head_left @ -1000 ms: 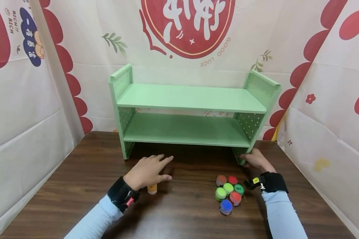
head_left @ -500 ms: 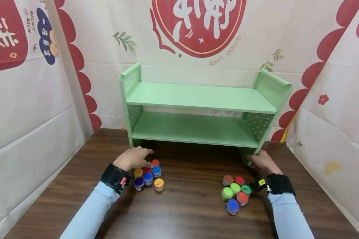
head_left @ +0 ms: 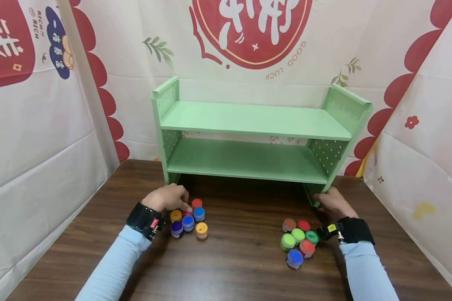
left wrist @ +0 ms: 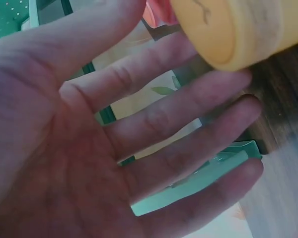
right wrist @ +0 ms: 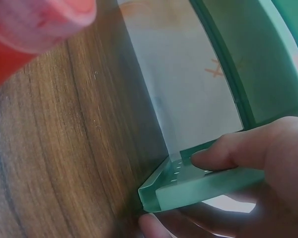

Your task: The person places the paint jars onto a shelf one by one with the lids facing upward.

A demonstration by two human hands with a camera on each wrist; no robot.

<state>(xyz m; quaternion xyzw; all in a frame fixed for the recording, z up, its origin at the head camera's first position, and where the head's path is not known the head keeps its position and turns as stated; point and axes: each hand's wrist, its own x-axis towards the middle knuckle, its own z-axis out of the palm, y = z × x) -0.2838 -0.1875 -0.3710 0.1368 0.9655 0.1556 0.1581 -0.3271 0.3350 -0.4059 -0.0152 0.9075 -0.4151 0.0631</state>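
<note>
A green two-tier shelf [head_left: 248, 159] stands on the dark wooden table. Its right leg is pinched by my right hand [head_left: 335, 202]; in the right wrist view the thumb [right wrist: 223, 151] lies on the inner face and the other fingers pass behind. My left hand [head_left: 165, 198] is low by the shelf's left leg, over a group of small lidded jars. Its thumb is at a red-lidded jar [head_left: 187, 212], partly covered; contact is unclear. In the left wrist view the fingers [left wrist: 174, 114] are extended and spread, near an orange-yellow jar [left wrist: 268, 29].
The left group also has a blue-lidded jar [head_left: 199, 214] and a yellow one [head_left: 201, 230]. Several more jars stand at front right, among them a light-green one [head_left: 288, 241] and a blue one [head_left: 294, 258]. A printed curtain [head_left: 128, 104] hangs behind and at both sides.
My left hand has moved left and back from above the jars to near the shelf's left leg, uncovering most of them. The right hand keeps its hold on the right leg.
</note>
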